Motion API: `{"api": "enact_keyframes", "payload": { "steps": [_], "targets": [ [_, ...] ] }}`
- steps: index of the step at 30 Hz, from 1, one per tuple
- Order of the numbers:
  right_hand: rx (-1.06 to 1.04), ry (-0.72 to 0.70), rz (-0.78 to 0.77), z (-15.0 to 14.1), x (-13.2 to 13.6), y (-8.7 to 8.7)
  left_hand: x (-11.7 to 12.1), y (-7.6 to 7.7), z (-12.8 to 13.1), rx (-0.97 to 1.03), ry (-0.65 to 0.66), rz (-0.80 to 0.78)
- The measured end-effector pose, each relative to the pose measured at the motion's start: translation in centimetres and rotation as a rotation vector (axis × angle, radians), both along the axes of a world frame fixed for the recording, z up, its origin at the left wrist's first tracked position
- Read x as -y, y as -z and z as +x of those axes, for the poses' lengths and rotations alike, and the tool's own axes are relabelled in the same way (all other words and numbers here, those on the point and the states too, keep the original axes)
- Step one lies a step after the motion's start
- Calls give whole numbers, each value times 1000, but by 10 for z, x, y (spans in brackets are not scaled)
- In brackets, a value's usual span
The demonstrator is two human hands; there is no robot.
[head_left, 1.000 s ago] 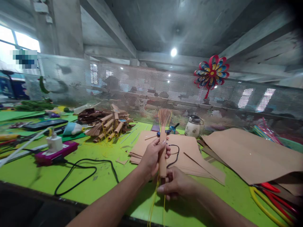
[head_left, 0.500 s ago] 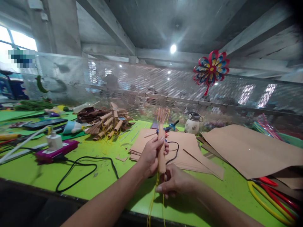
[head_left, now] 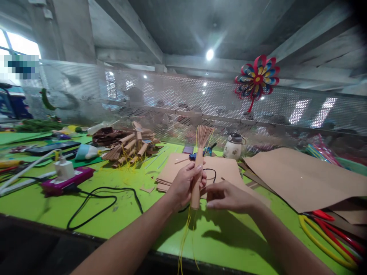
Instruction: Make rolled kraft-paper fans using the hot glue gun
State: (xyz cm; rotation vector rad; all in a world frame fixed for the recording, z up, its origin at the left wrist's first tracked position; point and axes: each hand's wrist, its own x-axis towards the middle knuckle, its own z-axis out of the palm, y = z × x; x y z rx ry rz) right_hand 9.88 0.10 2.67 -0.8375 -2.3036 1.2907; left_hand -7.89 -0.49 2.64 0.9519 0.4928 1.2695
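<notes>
My left hand (head_left: 187, 182) is closed around a small brown paper broom (head_left: 196, 193), gripping the middle of its rolled handle. The fringed end fans out at the top, and yellow strings (head_left: 186, 233) run along the fringe and dangle below the handle. Just right of the handle is my right hand (head_left: 229, 196), its thumb and fingers curved and apart with nothing visible between them. Behind both hands lies a stack of brown paper (head_left: 172, 168) on the green table (head_left: 114, 221).
Several similar paper brooms (head_left: 129, 151) lie in a pile at back left. A purple power strip (head_left: 69, 179) with a black cable (head_left: 91, 193) is at left. Large brown sheets (head_left: 301, 175) and yellow-and-red-handled tools (head_left: 323, 236) lie at right. A white jar (head_left: 233, 147) stands behind.
My right hand has moved from the strings under the handle up and to the right, letting go of them. The broom's fringe now leans further right, still in my left hand.
</notes>
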Motion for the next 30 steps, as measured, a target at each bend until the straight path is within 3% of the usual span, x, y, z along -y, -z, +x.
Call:
{"api": "enact_keyframes", "payload": {
  "steps": [5, 7, 13, 22, 30],
  "targets": [
    [-437, 426, 15, 12, -17, -4, 4, -1, 3, -57, 81, -27],
    [-523, 502, -17, 11, -21, -1, 5, -1, 5, -83, 119, -29],
    [-533, 380, -146, 1, -18, 6, 7, 6, 13, -153, 226, -9],
    [-579, 325, -327, -2, -11, 7, 10, 14, 24, -171, 281, -41],
    [-653, 412, -422, 7, -31, 24, 7, 25, 24, -278, 244, -95]
  ]
}}
